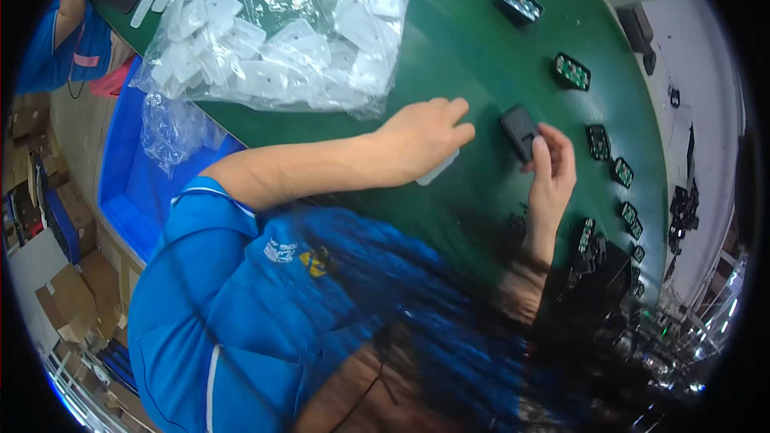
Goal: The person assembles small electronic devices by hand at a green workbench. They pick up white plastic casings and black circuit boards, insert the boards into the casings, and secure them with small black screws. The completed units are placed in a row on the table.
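My right hand (553, 172) grips a small black plastic case (520, 130), fingers and thumb at its near right end, just above the green table. To its left, my left hand (429, 136) is palm down with fingers bent. A flat white plastic piece (439, 168) sticks out from under it on the near side; the thumb is hidden, and the hand seems closed on the piece. Beyond my left hand lies a clear plastic bag (273, 72) full of similar white pieces.
Several black cases with circuit boards (572, 71) stand in a curved row along the right edge of the green table (465, 56). A blue bin (120, 184) with clear film is at the left. Another person's arm (70, 8) shows at the far left, near cardboard boxes (68, 301).
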Demonstrator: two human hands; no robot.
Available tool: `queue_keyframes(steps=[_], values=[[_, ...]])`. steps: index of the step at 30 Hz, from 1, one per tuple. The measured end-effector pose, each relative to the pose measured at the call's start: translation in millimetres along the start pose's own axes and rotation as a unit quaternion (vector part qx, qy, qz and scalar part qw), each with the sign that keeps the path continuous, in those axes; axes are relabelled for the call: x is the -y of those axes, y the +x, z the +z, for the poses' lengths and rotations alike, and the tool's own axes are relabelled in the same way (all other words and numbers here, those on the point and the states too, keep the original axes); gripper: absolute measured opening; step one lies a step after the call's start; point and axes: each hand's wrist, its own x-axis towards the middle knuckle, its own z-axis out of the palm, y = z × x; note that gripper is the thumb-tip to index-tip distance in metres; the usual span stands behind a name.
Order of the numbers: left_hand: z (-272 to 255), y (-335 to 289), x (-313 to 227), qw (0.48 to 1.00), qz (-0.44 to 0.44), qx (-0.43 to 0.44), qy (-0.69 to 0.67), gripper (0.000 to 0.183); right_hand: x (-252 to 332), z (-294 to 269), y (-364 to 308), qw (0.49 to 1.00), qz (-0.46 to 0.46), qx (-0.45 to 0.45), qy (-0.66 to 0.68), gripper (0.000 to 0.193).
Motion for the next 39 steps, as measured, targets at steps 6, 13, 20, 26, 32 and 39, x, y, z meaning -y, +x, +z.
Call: queue_keyframes(steps=[6, 13, 20, 26, 32, 39], values=[[-13, -32, -20, 0.998, -0.021, -0.048, 0.03, 0.054, -25, -27, -63, 0.975, -0.079, -0.049, -0.204, 0.033], [-3, -32, -8, 0.998, 0.044, -0.035, 0.028, 0.057, -30, -27, -67, 0.934, -0.173, -0.022, -0.311, 0.042], [-11, -28, 9, 0.988, 0.038, -0.045, -0.142, 0.054, -2, 15, -65, 0.944, -0.23, 0.021, -0.234, 0.044], [-13, -40, 12, 0.983, 0.018, -0.048, -0.177, 0.05, 4, 36, -67, 0.93, -0.245, 0.041, -0.272, 0.045], [-9, -42, 16, 0.985, 0.027, -0.049, -0.162, 0.05, -4, 46, -68, 0.921, -0.267, 0.032, -0.283, 0.045], [-9, -38, 17, 0.983, 0.04, -0.044, -0.175, 0.051, 0, 50, -71, 0.896, -0.277, 0.038, -0.344, 0.043]])
